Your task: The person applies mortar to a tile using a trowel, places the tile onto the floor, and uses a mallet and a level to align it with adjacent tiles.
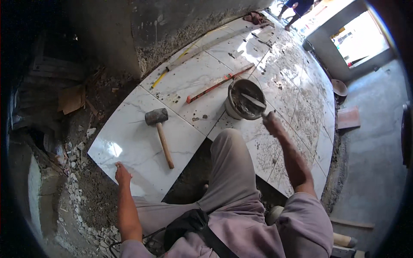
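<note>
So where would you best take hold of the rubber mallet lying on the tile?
Probably by the wooden handle, near its free lower end. The mallet lies flat on the white tile, head away from the person, handle pointing back toward them, so a reach from the near side, from above, meets it unobstructed.

Left hand (122, 174) flat on near corner of loose tile (142, 142), at left. Rubber mallet (159, 129) lies on same tile, ahead of hand. Right hand (272, 123) at right, gripping trowel (254, 102) whose blade sits in mortar bucket (244, 99). Bucket stands on laid tiles, right of mallet. Long level (219, 83) lies behind mallet, left of bucket. Rubble (75, 172) left of tile.
</note>
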A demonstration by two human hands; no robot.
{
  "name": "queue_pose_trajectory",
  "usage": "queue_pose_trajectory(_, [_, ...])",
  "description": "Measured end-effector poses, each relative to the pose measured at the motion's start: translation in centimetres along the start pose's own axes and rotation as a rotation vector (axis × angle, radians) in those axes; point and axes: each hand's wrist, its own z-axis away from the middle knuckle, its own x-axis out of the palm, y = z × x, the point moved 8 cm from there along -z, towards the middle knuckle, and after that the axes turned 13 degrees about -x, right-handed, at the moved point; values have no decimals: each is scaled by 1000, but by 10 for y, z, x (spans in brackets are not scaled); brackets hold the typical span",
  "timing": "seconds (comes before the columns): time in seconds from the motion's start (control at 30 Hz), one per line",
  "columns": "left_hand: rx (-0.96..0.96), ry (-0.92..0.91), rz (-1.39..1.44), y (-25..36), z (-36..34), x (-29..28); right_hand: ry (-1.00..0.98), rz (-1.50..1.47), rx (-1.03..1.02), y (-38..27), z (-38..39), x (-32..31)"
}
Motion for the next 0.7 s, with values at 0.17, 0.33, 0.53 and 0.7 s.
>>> queue_pose_trajectory(0.17, [-1, -33, -9, 12, 7, 1, 360, -34, -216, 35, 81, 87])
queue_pose_trajectory(0.33, [-20, -48, 7, 3, 6, -4, 254, -77, -22, 36, 159, 100])
queue_pose_trajectory(0.53, [0, -3, 19, 0, -5, 0, 274, -683, 188, 30, 172, 39])
queue_pose_trajectory(0.7, [28, -20, 11, 9, -4, 13, 167, -272, -417, -12, 65, 25])
